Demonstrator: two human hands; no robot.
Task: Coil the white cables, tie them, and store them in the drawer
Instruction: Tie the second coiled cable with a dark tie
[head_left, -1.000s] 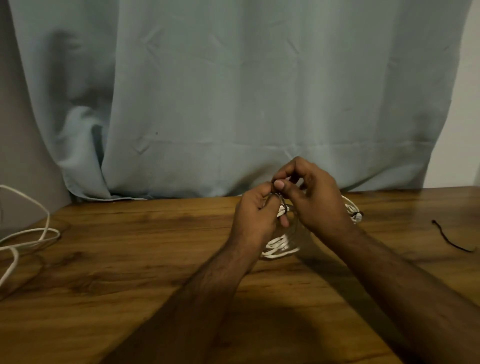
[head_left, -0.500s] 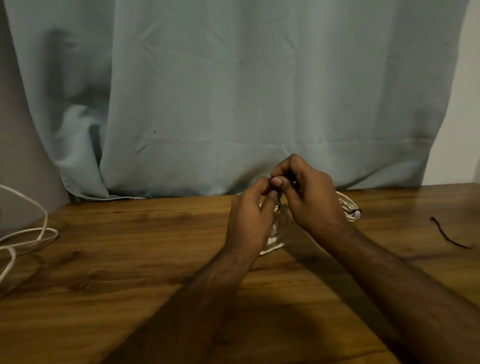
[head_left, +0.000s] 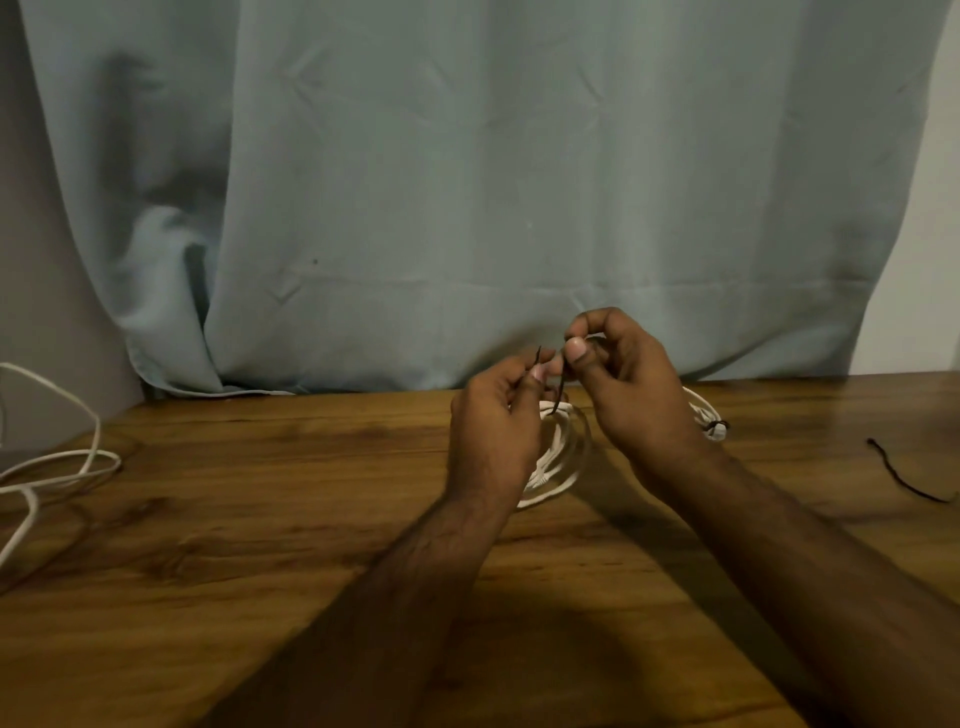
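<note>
A coiled white cable (head_left: 556, 462) lies on the wooden table (head_left: 260, 519), mostly hidden behind my hands. Its far side (head_left: 701, 410) shows to the right of my right wrist, with a dark tie (head_left: 719, 426) around it there. My left hand (head_left: 498, 426) pinches one end of a thin black tie (head_left: 537, 356) between thumb and finger above the coil. My right hand (head_left: 628, 384) pinches the other strand of the tie (head_left: 560, 397), which runs down to the coil.
Another white cable (head_left: 47, 462) lies loose at the table's left edge and rises off the frame. A spare black tie (head_left: 904, 475) lies on the table at the far right. A pale blue curtain (head_left: 467, 182) hangs behind the table.
My hands have drawn slightly apart. A black end of the tie now sticks up above my left thumb, and a strand shows between the hands.
</note>
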